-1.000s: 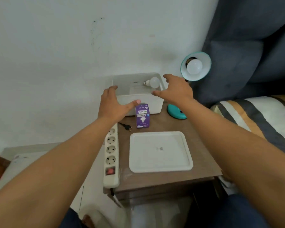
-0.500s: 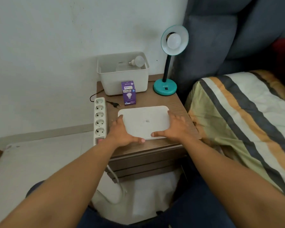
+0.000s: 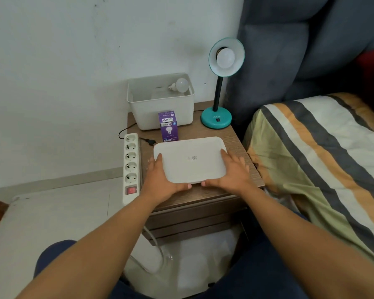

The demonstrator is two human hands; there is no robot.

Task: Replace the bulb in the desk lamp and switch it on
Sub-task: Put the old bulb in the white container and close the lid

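Both hands grip white tray: left hand [image 3: 162, 180] on its left edge, right hand [image 3: 231, 173] on right. Tray [image 3: 190, 160] flat on nightstand [image 3: 235, 139]; bulb box [image 3: 168, 126] just beyond fingertips.

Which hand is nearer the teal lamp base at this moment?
Right. The right hand grips the white tray's right edge, in front of and slightly left of the lamp base. The left hand, at the tray's left edge, is further away, near the power strip.
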